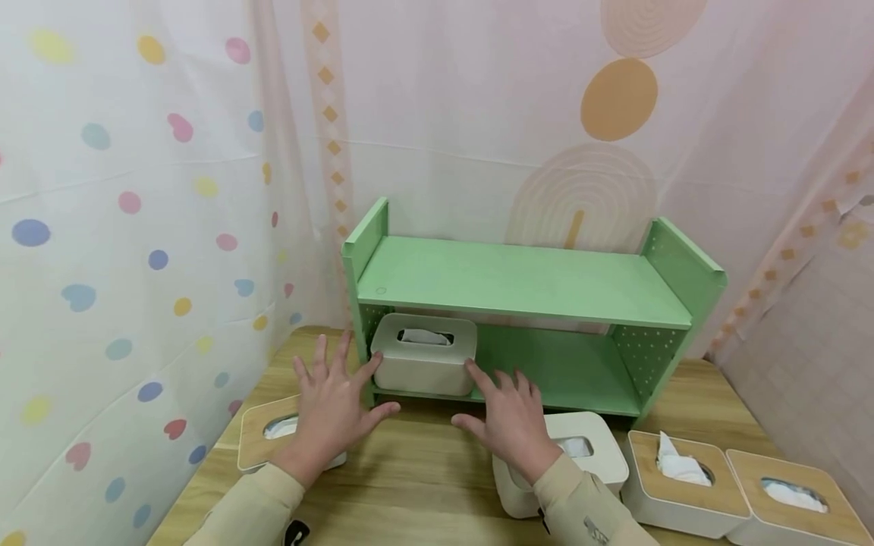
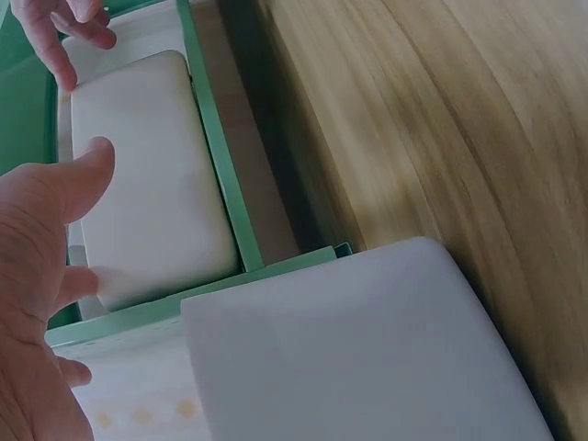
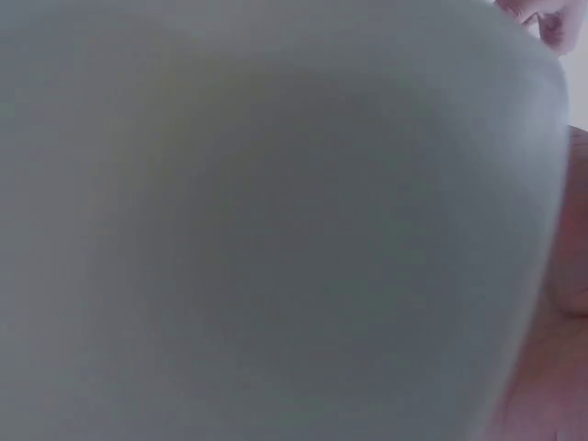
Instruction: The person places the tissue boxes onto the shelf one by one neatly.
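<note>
The white tissue box (image 1: 425, 373) stands upright between the spread fingers of the left hand (image 1: 330, 413) and those of the right hand (image 1: 512, 423), at the left end of the green shelf's (image 1: 526, 284) lower board (image 1: 567, 371). We see neither hand curled round anything; the index fingertips lie at the box's left and right front edges, and whether they press or barely graze it we cannot tell.

We judge the box light and fairly stiff, its smooth shell a little slippery and apt to slide under a push. The tissue (image 1: 425, 337) showing at its top looks soft and easily creased, so we would leave that opening alone and take hold of the two short sides, palms facing. On the left, the side panel (image 1: 367, 243) stands just beside the box and leaves scant room for fingers; above, the upper board (image 1: 478, 265) limits any lift.

Farther out, on the wooden bench (image 1: 403, 485), a wood-topped box (image 1: 256, 436) is partly hidden by the left hand, and a second white box (image 1: 601, 444) sits below the right wrist, where it could catch the sleeve (image 1: 587, 504). Two more wood-topped boxes (image 1: 658, 481) stand side by side at the right. A pale patterned curtain (image 1: 444, 189) hangs behind.
</note>
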### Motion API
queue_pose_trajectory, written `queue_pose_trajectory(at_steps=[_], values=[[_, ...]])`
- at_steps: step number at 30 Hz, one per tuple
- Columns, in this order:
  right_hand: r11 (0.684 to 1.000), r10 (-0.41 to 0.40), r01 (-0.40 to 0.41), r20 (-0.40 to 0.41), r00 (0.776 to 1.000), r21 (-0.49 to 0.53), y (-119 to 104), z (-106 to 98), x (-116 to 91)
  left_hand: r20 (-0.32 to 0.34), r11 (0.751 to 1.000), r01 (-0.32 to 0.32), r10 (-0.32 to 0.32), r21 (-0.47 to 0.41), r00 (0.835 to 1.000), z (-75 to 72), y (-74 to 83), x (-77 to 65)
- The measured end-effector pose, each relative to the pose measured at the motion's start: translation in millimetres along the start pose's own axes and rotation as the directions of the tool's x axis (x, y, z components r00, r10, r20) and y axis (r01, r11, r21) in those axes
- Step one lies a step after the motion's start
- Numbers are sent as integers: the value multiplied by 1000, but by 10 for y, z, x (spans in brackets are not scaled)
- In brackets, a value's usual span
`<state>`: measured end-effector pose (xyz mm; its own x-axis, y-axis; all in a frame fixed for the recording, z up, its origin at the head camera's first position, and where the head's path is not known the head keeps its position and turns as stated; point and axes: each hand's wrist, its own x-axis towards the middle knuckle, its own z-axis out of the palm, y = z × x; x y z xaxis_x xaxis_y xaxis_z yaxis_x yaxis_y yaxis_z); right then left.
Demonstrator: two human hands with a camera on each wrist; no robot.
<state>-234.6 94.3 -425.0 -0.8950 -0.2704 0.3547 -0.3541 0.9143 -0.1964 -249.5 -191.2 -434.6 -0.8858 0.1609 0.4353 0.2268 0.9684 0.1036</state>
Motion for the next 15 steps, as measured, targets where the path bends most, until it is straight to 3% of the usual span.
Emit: queue_pose_trajectory(at_steps=[15], values=[[1000, 15, -16, 18, 1000, 18, 19, 61, 53, 20, 1000, 28, -28, -9, 999, 40, 1, 23]])
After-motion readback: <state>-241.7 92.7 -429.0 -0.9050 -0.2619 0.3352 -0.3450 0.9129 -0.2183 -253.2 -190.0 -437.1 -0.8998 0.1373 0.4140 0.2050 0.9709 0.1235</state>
